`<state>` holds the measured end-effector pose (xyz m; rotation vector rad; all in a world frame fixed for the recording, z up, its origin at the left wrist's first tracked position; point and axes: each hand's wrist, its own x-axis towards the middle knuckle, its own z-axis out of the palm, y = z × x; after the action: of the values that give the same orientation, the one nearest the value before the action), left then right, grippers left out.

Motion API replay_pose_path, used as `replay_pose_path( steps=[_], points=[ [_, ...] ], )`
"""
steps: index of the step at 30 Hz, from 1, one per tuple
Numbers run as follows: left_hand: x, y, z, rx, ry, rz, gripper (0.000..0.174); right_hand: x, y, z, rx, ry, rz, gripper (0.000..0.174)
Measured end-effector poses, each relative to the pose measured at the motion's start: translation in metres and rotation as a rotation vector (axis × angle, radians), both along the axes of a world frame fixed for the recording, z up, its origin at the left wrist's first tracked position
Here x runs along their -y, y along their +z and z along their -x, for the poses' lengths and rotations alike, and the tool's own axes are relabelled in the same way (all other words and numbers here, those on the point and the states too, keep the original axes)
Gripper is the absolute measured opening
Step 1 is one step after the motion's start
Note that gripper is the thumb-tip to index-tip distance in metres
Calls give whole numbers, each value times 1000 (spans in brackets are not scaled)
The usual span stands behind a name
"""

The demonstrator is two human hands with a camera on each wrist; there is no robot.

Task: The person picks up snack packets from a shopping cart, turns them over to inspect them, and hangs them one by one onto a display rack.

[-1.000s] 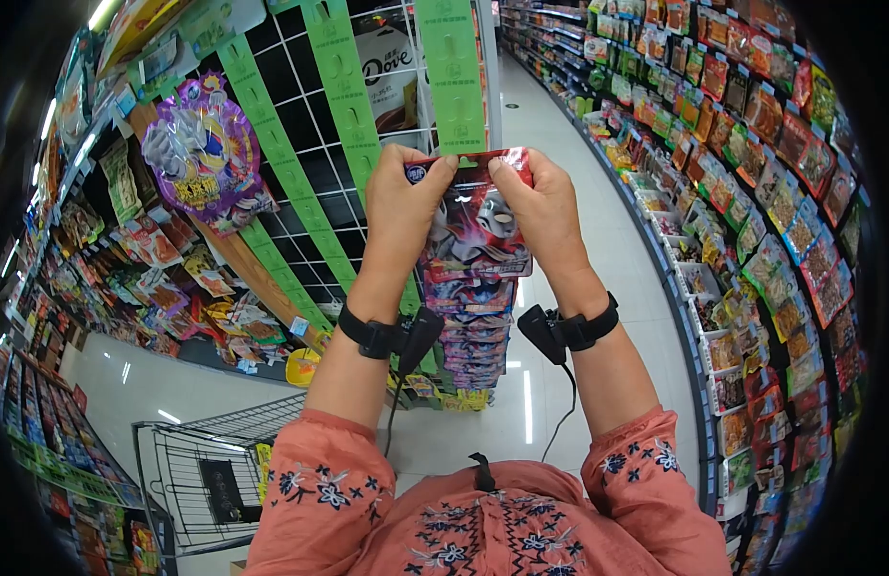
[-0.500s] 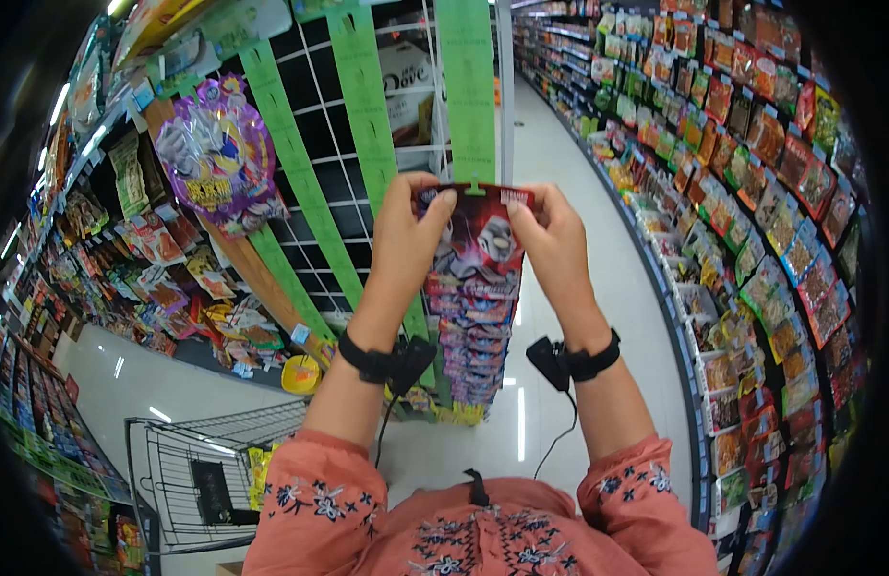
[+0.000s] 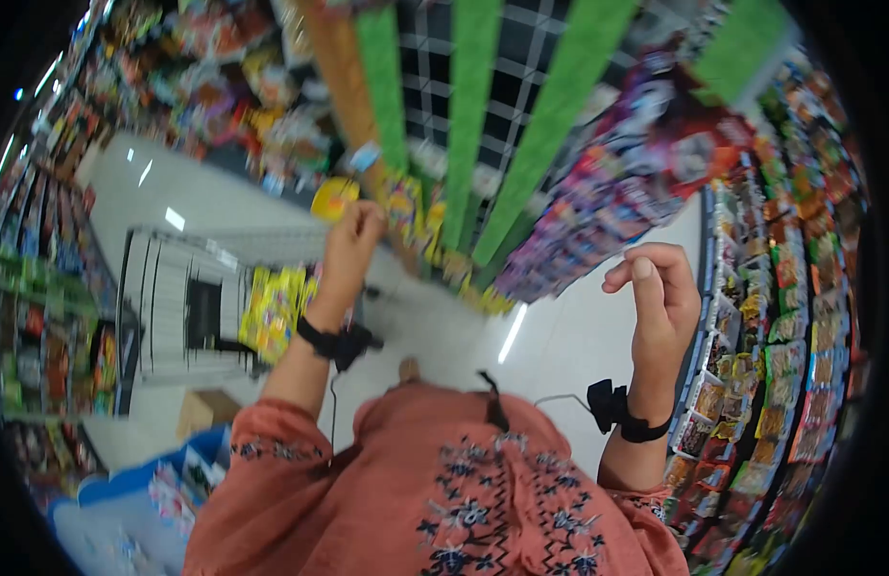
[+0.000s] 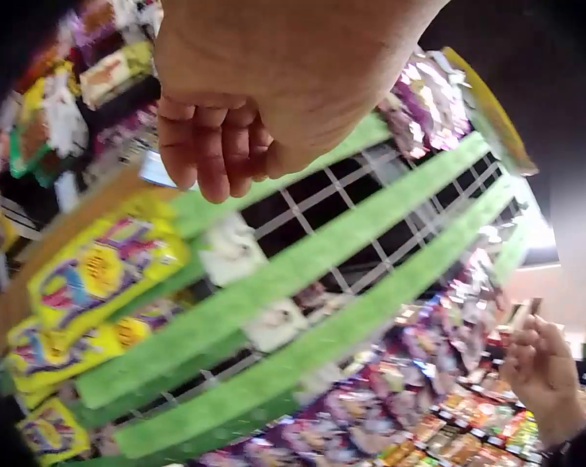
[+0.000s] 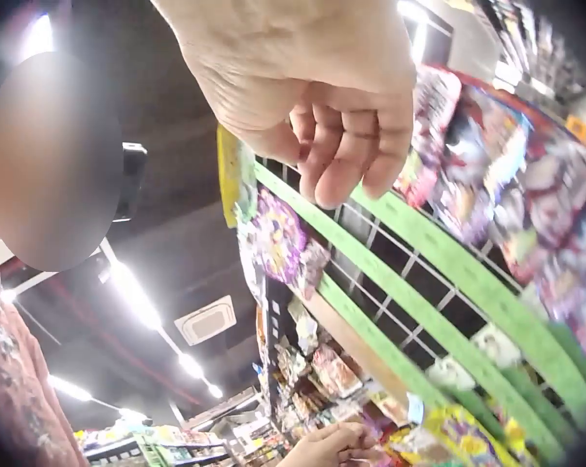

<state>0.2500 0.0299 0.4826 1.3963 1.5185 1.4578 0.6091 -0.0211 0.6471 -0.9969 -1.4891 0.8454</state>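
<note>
My left hand (image 3: 348, 254) is in the air left of the rack, its fingers loosely curled around nothing. Close by in the left wrist view are yellow snack packets (image 4: 108, 268) hanging low on the rack. My right hand (image 3: 663, 302), also holding nothing, has its fingers half bent. It is beside a long hanging row of purple and red packets (image 3: 598, 197), whose top packet (image 3: 699, 149) shows a silver figure. In the right wrist view the same packets hang just beyond the right fingers (image 5: 351, 161).
Green hanging strips (image 3: 473, 106) run down a black-backed wire rack (image 3: 420, 67). A shopping cart (image 3: 161, 317) at left carries yellow packets (image 3: 272, 312). Behind it are a cardboard box (image 3: 206, 411) and a blue bin (image 3: 108, 492). Stocked shelves (image 3: 780, 336) line the right side.
Both hands have let go of the red figure packet, which now hangs at the top of the row. They have moved apart and lower, and the head view has swung left and down.
</note>
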Motion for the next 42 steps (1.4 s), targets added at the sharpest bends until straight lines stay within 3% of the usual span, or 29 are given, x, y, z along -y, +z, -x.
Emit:
replay_pose_path(
  steps=[5,8,12,17,20,21,23,24,26,28,31,35,42],
  points=[
    [56,-93,130,55,272,459,25,-19,-76,40,62,168,400,16],
    [76,-156,195,-38,294,608,26,-28,-98,66,93,201,515,17],
    [86,-185,223,-14,192,868,27,-33,-118,102,167,235,624,18],
    [74,-260,245,-3,80,1248,26,-37,-146,137,224,227,769,18],
    [72,-310,259,-124,-62,1447,24,-39,-160,153,259,194,828,18],
    [74,-326,258,-102,-20,1489,23,-39,-164,157,268,181,846,18],
    [99,-407,282,-318,-269,1293,28,-38,-171,165,269,167,897,18],
    [105,-418,284,-315,-276,1295,30,-38,-174,168,271,161,925,18],
    [116,-438,287,-310,-290,1301,36,-36,-178,175,286,137,941,18],
    [101,-397,275,-238,-135,1484,39,-35,-183,179,285,121,958,18],
    [116,-427,286,-332,-149,1477,45,-35,-190,185,305,105,1008,17],
    [126,-432,287,-442,-238,1445,45,-35,-198,198,349,92,1065,15],
    [130,-455,282,-164,-119,1348,52,-44,-207,210,373,89,1129,16]
  ],
)
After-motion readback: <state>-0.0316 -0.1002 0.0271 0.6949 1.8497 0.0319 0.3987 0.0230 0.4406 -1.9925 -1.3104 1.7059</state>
